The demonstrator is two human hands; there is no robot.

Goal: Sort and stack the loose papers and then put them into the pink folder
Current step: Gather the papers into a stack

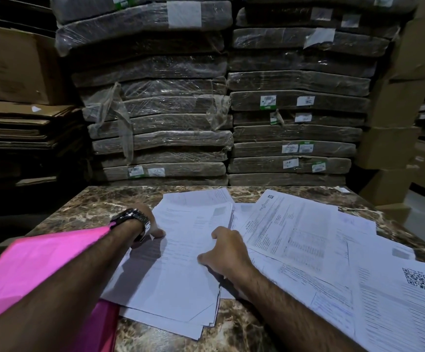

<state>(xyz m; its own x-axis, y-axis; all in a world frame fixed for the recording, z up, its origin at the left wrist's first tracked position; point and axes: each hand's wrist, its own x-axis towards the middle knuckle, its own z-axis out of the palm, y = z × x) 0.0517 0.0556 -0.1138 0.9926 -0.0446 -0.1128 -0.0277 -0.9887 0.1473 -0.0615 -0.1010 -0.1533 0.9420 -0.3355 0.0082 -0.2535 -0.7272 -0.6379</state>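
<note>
**Head view: both hands squaring the middle stack, folder waiting at left**

Left hand (pixel 150 228) lies flat on the left edge of the gathered stack (pixel 181 262), thumb and fingers pressing down, not closed around anything. Looks like it is pinning the sheets so they don't slide on the marble table (pixel 99 199). Wristwatch (pixel 134 221) on that wrist.

Right hand (pixel 225 251) is curled at the stack's right edge, thumb on top; fingers seem tucked under or against the edge, so probably pinching a few sheets, but I can't tell for sure. Likely nudging edges into line.

Stack is not square yet: lower corners fan out near the table's front edge. Its long axis runs away from the person, tilted slightly, top edge pointing toward the wrapped bundles (pixel 160 118) behind the table.

Loose papers (pixel 320 240) are spread to the right, overlapping at mixed angles; one near the corner carries a QR code (pixel 419 279). Still to be gathered.

Pink folder (pixel 41 270) lies at left, partly under the left forearm and under the stack's lower left corner.
</note>
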